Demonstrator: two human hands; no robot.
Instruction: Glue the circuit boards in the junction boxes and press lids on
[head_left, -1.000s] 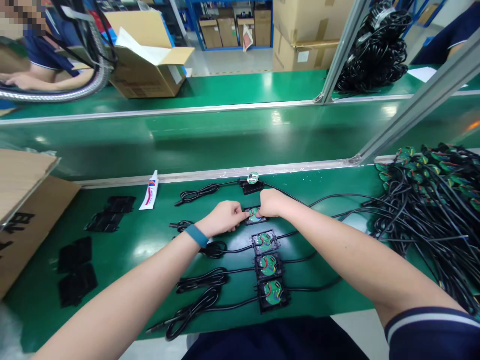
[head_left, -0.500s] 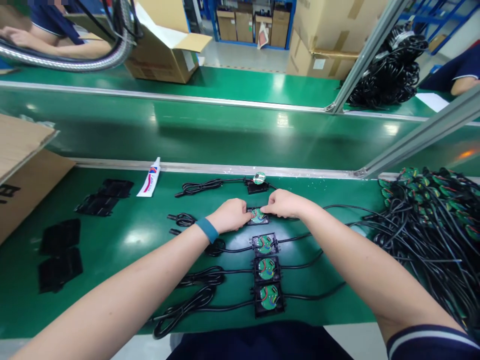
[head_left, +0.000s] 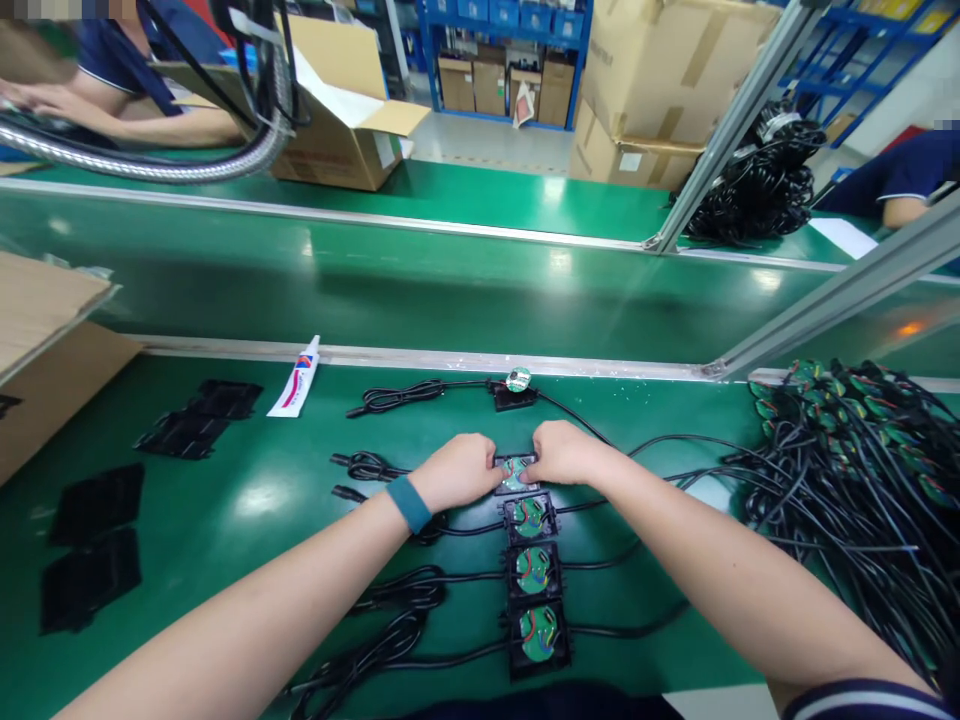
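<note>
My left hand (head_left: 463, 470), a teal band at its wrist, is closed on the left side of a small black plastic case (head_left: 517, 490). My right hand (head_left: 568, 455) grips the right side of the same case. Both thumbs press at the edges of the round green circuit board (head_left: 514, 470) inside it; the fingertips beyond are hidden. Nearer me, three similar cases with boards stand in a column, the closest one holding a board (head_left: 538, 634) with coloured wires. Black cables run out of their sides. Behind my hands, another round board (head_left: 517, 380) leans on a black case (head_left: 514, 399).
A white tube (head_left: 295, 380) and black plastic covers (head_left: 91, 580) lie at left, near a cardboard box (head_left: 60, 400). A heap of cables with boards (head_left: 840, 450) fills the right. A metal post (head_left: 832, 300) slants there. Co-workers sit beyond the metal rail (head_left: 420, 222).
The view has tilted upward, so the bench things sit lower. My right hand has shifted from a fingertip pinch over the board to gripping the case's right side, thumb on the board.
</note>
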